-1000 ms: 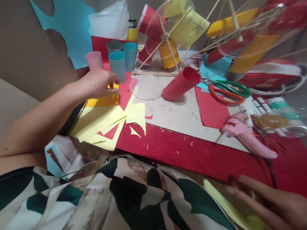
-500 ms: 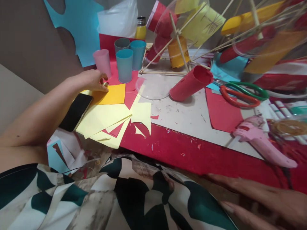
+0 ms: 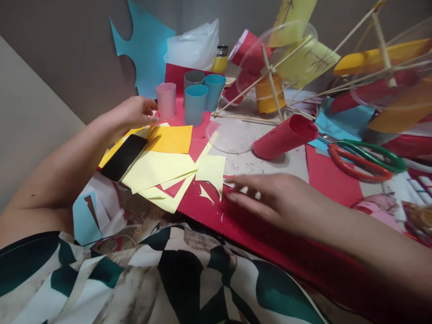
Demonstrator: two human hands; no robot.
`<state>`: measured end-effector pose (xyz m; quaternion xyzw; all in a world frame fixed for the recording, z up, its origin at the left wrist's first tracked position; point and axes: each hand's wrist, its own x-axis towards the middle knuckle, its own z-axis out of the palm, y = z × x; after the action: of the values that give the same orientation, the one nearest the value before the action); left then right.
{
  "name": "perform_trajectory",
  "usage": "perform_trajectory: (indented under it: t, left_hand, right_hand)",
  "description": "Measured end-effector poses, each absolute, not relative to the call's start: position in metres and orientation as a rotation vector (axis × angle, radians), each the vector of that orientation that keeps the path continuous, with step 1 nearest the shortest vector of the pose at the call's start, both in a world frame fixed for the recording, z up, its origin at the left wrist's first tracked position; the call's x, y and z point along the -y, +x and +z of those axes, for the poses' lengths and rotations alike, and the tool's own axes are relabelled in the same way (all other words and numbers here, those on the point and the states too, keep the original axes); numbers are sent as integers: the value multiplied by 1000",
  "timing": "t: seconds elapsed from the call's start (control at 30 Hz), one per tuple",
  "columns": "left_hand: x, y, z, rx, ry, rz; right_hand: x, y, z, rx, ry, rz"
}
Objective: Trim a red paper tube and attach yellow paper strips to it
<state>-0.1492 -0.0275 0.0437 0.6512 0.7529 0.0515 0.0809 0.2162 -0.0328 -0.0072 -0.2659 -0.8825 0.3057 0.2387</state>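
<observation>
My left hand hovers over the orange paper, close beside the pink cup. Its fingers are loosely bent and apart, with nothing visible between them. My right hand reaches in from the right over the red table edge. Its fingers are stretched out and hold nothing, slightly blurred, near the pale yellow paper pieces. A black phone lies below my left wrist. Between my hands and the back stand teal cups and a grey cup.
A red paper tube leans by a clear plastic disc. Behind it rises a stick frame with cups and discs. Scissors lie right, above the partly hidden pink glue gun. A bag with paper scraps sits lower left.
My right hand has come up from the lower right and moved left over the table. My left hand has lifted slightly off the orange paper. The view has shifted, moving things right and down.
</observation>
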Motion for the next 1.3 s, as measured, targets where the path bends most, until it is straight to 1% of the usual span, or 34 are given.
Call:
perform_trajectory:
  t: [0.03,0.1,0.2,0.3,0.43,0.53,0.7,0.83,0.9,1.0,1.1,1.3]
  left_hand:
    - [36,-150,47,-2273,1933,135]
    - [53,-152,49,-2335,1893,37]
    - [78,-153,43,-2481,1793,-259]
    - [98,-153,32,-2527,1694,-457]
    - [107,-157,26,-2584,1621,-445]
    - [109,-161,27,-2708,1587,-402]
    - [140,-157,24,-2801,1658,-174]
    - [181,-155,12,-2871,1561,-30]
    - [199,-156,3,-2914,1474,122]
    - [219,-158,-11,-2917,1317,401]
    - [230,-160,-28,-2807,1161,745]
    - [234,-166,-61,-2462,949,1223]
  right_hand:
    - [23,203,-10,2519,-733,817]
    - [5,173,-16,2516,-811,779]
    - [-16,129,-23,2404,-933,977]
    - [-26,97,-30,2287,-1058,1031]
    - [-31,75,-36,2266,-1081,1084]
    - [-34,76,-40,2293,-1076,1034]
    - [-30,90,-38,2336,-1042,780]
    - [-21,70,-23,2476,-745,485]
    - [-18,44,-13,2561,-639,462]
    - [-19,-5,-2,2692,-671,519]
    - [-24,-50,0,2747,-704,513]
    - [-33,-100,-14,2835,-837,495]
